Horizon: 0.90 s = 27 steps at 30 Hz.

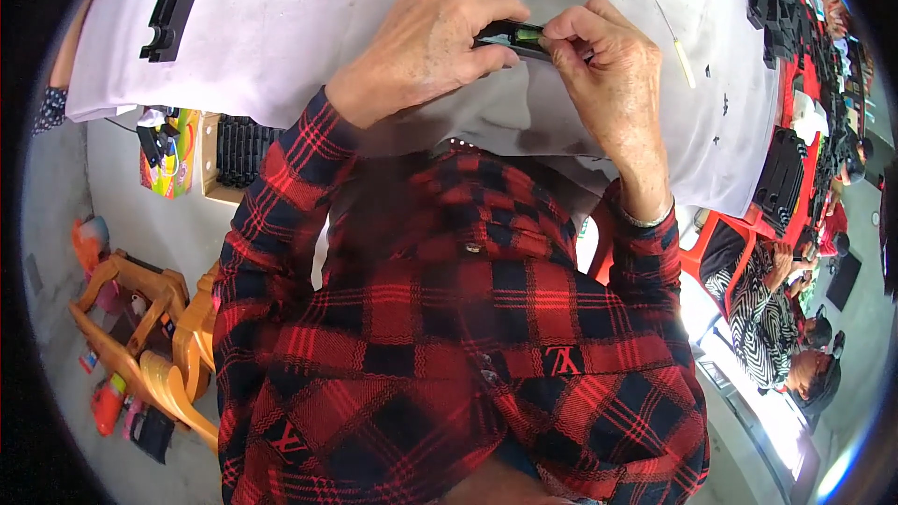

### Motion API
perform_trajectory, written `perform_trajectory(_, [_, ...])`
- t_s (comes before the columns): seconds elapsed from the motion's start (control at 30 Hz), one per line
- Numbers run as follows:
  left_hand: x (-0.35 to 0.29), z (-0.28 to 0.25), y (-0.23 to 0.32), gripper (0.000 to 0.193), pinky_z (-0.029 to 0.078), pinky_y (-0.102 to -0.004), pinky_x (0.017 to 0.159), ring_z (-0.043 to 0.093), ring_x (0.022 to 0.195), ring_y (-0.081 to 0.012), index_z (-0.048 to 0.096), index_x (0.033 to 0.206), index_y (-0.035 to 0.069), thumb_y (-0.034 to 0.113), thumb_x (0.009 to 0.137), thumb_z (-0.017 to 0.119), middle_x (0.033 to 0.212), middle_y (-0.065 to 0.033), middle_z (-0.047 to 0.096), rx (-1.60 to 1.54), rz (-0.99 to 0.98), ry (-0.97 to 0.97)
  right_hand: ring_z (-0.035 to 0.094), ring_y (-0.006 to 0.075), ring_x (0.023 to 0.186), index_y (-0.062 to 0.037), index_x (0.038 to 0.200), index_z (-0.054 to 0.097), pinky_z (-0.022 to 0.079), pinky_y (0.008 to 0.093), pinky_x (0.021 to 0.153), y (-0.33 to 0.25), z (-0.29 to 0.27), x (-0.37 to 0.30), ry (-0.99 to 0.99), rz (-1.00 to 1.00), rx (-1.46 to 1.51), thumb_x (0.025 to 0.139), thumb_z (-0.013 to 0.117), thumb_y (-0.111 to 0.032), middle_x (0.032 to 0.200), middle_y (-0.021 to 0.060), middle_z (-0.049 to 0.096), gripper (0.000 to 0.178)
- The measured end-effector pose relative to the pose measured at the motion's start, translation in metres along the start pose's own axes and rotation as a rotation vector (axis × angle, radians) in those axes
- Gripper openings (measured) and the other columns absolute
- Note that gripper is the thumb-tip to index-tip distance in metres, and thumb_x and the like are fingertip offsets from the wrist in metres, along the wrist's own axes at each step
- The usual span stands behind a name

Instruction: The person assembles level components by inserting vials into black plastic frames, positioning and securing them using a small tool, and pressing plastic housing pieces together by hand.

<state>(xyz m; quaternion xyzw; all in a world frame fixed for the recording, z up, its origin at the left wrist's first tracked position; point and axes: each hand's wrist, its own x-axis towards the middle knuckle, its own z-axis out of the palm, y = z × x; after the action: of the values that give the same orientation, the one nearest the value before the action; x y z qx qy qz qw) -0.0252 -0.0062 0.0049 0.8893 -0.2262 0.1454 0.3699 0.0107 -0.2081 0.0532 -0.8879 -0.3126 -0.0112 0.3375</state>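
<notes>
Above the pale cloth-covered table [309, 9], near its front edge, my two hands meet at a black plastic strip [505, 37]. My left hand [426, 37] grips the strip's left end between thumb and fingers. Inside the strip's hollow lies a small green piece [528, 36]. My right hand [613, 65] is closed in a pinch at the right end of this green piece, thumb and forefinger together. Its fingers cover the strip's right end.
A thin pointed tool with a pale handle [684, 64] lies right of my hands, near small black bits [725, 105]. A long black channel piece [178, 5] lies far left. Black parts [781, 178] pile up at right. Below left stands a cardboard box [223, 189]; people sit at right.
</notes>
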Motion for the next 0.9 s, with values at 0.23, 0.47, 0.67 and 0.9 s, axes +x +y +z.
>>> perform_trajectory(0.23, [0.003, -0.006, 0.006, 0.037, 0.044, -0.0417, 0.083, 0.058, 0.091, -0.0324, 0.067, 0.109, 0.005, 0.017, 0.076, 0.080, 0.095, -0.0095, 0.060, -0.022, -0.044, -0.061, 0.064, 0.0362, 0.073, -0.0043, 0.090, 0.063, 0.049, 0.0447, 0.064, 0.000, -0.003, 0.014, -0.079, 0.099, -0.031, 0.079, 0.067, 0.002, 0.079, 0.0144, 0.062, 0.013])
perform_trajectory(0.47, [0.002, -0.004, 0.007, 0.040, 0.044, -0.0417, 0.080, 0.057, 0.090, -0.0332, 0.066, 0.113, 0.005, 0.019, 0.078, 0.078, 0.094, -0.0104, 0.058, -0.021, 0.013, -0.025, 0.064, 0.0363, 0.072, -0.0062, 0.087, 0.070, 0.050, 0.0449, 0.065, 0.002, -0.005, 0.033, -0.258, -0.037, -0.312, 0.077, 0.068, -0.005, 0.073, 0.0162, 0.066, 0.010])
perform_trajectory(0.67, [-0.001, -0.004, 0.006, 0.040, 0.043, -0.0418, 0.079, 0.057, 0.088, -0.0342, 0.065, 0.115, 0.006, 0.018, 0.079, 0.077, 0.094, -0.0106, 0.058, -0.012, 0.029, -0.023, 0.058, 0.0167, 0.060, -0.0056, 0.091, 0.071, 0.045, 0.0318, 0.058, 0.009, -0.012, 0.034, -0.333, 0.001, -0.122, 0.083, 0.070, -0.005, 0.065, 0.0059, 0.062, 0.009])
perform_trajectory(0.9, [-0.007, -0.015, 0.018, 0.040, 0.047, -0.0394, 0.083, 0.059, 0.093, -0.0307, 0.066, 0.114, 0.004, 0.010, 0.076, 0.079, 0.102, -0.0090, 0.060, -0.076, -0.068, 0.055, 0.051, 0.0021, 0.067, -0.0013, 0.097, 0.073, 0.043, 0.0202, 0.060, 0.052, -0.053, 0.012, 0.098, 0.230, 0.232, 0.092, 0.073, -0.013, 0.074, -0.0075, 0.060, 0.013])
